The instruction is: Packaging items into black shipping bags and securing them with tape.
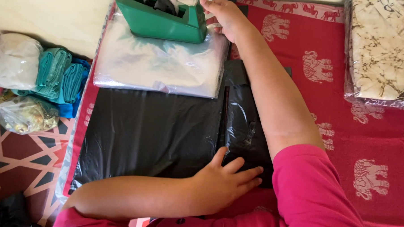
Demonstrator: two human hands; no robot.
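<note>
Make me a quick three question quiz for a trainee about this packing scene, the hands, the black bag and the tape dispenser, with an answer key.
1. True or false: the left hand lies flat on the black plastic package.
2. Which thing does the right hand reach? A. the green tape dispenser B. the folded teal cloths C. the cream printed packet
3. Fill in: the dispenser stands on a clear ____ packet.

Key: 1 true; 2 A; 3 plastic.
</note>
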